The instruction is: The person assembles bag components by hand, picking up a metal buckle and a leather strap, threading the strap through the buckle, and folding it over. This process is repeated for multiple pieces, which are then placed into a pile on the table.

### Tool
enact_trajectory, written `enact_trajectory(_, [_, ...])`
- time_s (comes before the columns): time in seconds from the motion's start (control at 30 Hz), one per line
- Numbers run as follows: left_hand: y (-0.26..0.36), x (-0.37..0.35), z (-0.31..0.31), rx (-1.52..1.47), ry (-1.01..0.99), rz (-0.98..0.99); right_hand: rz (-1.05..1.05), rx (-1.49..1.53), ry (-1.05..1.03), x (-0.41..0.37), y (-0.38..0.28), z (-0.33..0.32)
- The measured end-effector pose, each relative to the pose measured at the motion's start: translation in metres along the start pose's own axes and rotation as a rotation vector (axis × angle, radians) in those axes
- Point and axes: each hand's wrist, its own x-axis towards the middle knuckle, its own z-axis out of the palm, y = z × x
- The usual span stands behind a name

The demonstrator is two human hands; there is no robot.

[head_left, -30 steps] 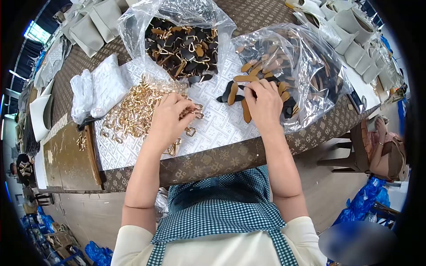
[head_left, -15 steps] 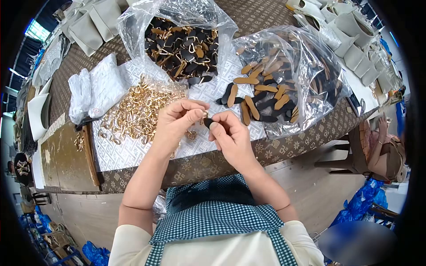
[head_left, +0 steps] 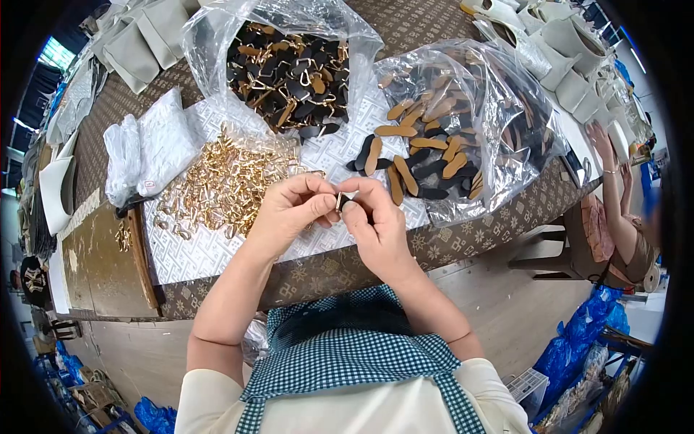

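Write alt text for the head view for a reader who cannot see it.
A person's left hand and right hand pinch a small piece together above a patterned table. Beyond lie a pile of gold rings, a clear bag of dark and tan tabs, and a second bag of tabs with rings.

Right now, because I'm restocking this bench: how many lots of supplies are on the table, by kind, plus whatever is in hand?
clear bags of leather pieces: 2
white wrapped packets: 2
heap of gold rings: 1
small part pinched between left hand and right hand: 1
Total: 6
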Motion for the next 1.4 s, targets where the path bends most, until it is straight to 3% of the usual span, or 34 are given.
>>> enact_trajectory(0.1, [0.002,-0.001,0.004,0.086,-0.009,0.051,-0.001,-0.107,-0.053,-0.001,-0.003,-0.006])
enact_trajectory(0.2, [0.001,-0.002,-0.001,0.21,-0.043,0.012,-0.06,-0.235,-0.084,-0.004,0.0,-0.008])
enact_trajectory(0.23, [-0.003,0.0,-0.006,0.181,-0.083,-0.057,0.014,-0.315,-0.074,-0.005,0.004,-0.008])
enact_trajectory(0.33, [-0.002,-0.001,-0.004,0.095,-0.113,-0.08,-0.02,-0.153,-0.008,-0.007,0.011,-0.003])
enact_trajectory(0.63, [-0.005,-0.001,0.0,0.12,-0.071,-0.013,-0.078,-0.323,0.058,-0.008,0.007,-0.003])
enact_trajectory(0.73, [-0.003,-0.002,0.003,0.094,-0.047,-0.016,-0.229,-0.343,0.078,-0.003,0.008,-0.004])
enact_trajectory(0.83, [-0.001,-0.002,0.004,0.088,-0.068,-0.019,-0.137,-0.39,0.078,-0.006,0.005,-0.004])
enact_trajectory(1.13, [0.0,0.0,0.009,0.103,-0.044,0.034,-0.185,-0.357,0.183,-0.007,0.009,0.001])
enact_trajectory(1.23, [0.002,0.0,0.007,0.075,-0.054,0.019,-0.069,-0.483,0.146,-0.008,-0.002,-0.002])
enact_trajectory(1.27, [0.003,0.001,0.005,0.059,-0.058,0.016,-0.122,-0.489,0.156,-0.007,-0.001,-0.004])
enact_trajectory(1.33, [0.005,0.002,0.001,0.056,-0.035,0.003,-0.229,-0.497,0.168,-0.003,0.0,-0.009])
enact_trajectory(1.37, [0.006,0.005,0.001,0.043,0.059,0.019,-0.187,-0.526,0.151,-0.002,0.0,-0.015])
enact_trajectory(1.4, [0.008,0.009,-0.001,0.031,0.153,0.037,-0.286,-0.544,0.221,0.003,-0.001,-0.02])
